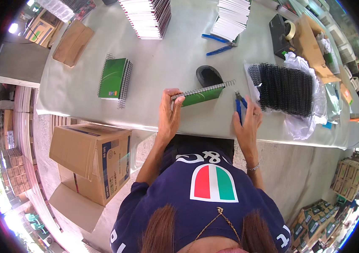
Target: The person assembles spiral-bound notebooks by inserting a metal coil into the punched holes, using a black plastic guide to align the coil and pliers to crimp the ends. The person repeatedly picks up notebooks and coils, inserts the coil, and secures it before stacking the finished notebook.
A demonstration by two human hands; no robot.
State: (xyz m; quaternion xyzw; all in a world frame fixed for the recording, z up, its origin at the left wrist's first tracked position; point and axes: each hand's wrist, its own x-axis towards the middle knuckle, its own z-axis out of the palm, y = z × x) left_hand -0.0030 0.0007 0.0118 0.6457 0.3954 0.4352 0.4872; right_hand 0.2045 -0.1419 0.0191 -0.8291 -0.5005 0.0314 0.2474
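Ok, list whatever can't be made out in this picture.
All in the head view:
Underside of the green notebook held in the left hand: turned away from the camera.
Part of the blue-handled pliers: covered by the right hand.
Near edge of the dark oval object: behind the held notebook.
Far end of the tall notebook stack: cut off by the upper edge.

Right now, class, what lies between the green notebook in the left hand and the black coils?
In the head view, the blue-handled pliers, with the right hand at their handles, lie between the notebook and the coils.
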